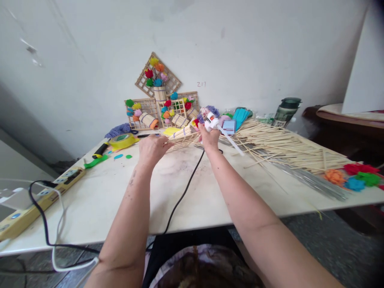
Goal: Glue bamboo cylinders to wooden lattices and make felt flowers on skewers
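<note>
My left hand [152,149] is closed on the near left edge of a wooden stick lattice [183,139], held tilted just above the table. A small pot of bundled sticks [182,133] with a purplish band lies on that lattice. In my right hand [210,139] is a white hot glue gun [213,123], its long glue stick [232,142] jutting out toward me at the right. The nozzle is hidden from view, somewhere by the lattice's right end. A black cord [189,184] runs from the gun down over the table's front edge.
Finished flower lattices [158,76] lean against the wall. Loose sticks [279,140] and grey wires [312,182] spread over the right side, near crepe flowers [355,184]. A bottle [286,112] stands behind. Yellow tape [123,141], a cutter [100,150] and a power strip [45,200] are left.
</note>
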Demonstrator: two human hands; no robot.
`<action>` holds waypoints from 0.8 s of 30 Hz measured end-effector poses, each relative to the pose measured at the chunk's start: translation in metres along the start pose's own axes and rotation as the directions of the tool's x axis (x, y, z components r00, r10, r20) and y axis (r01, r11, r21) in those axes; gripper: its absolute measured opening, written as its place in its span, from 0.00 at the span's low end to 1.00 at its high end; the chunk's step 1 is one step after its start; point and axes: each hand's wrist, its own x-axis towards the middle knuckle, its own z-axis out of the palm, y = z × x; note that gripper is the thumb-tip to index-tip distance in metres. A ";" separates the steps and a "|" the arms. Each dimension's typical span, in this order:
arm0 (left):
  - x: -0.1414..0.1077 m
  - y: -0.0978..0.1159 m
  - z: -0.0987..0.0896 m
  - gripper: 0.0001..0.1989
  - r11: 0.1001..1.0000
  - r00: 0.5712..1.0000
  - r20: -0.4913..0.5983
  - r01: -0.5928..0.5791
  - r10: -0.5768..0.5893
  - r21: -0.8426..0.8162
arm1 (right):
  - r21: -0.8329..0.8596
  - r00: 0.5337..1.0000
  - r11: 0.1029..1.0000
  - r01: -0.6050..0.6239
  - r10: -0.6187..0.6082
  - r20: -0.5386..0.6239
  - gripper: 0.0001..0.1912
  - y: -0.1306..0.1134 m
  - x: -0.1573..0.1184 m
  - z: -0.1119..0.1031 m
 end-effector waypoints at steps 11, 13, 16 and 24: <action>0.014 0.000 0.007 0.24 0.980 0.960 -0.256 0.066 -0.113 -0.187 | 0.022 0.999 1.000 -0.008 0.007 0.035 0.13 0.016 0.000 0.005; 0.016 -0.003 0.014 0.30 0.974 0.925 -0.343 0.098 -0.165 -0.204 | 0.041 1.000 0.999 0.000 -0.001 0.025 0.13 0.020 0.001 0.007; 0.017 -0.009 0.031 0.36 0.952 0.878 -0.392 0.192 -0.275 -0.238 | 0.019 1.000 1.000 -0.003 0.002 0.008 0.12 0.026 0.001 0.010; 0.006 -0.017 0.072 0.35 0.915 0.898 -0.282 0.242 -0.337 -0.323 | 0.047 0.994 0.993 -0.107 0.109 -0.027 0.12 0.028 0.000 0.009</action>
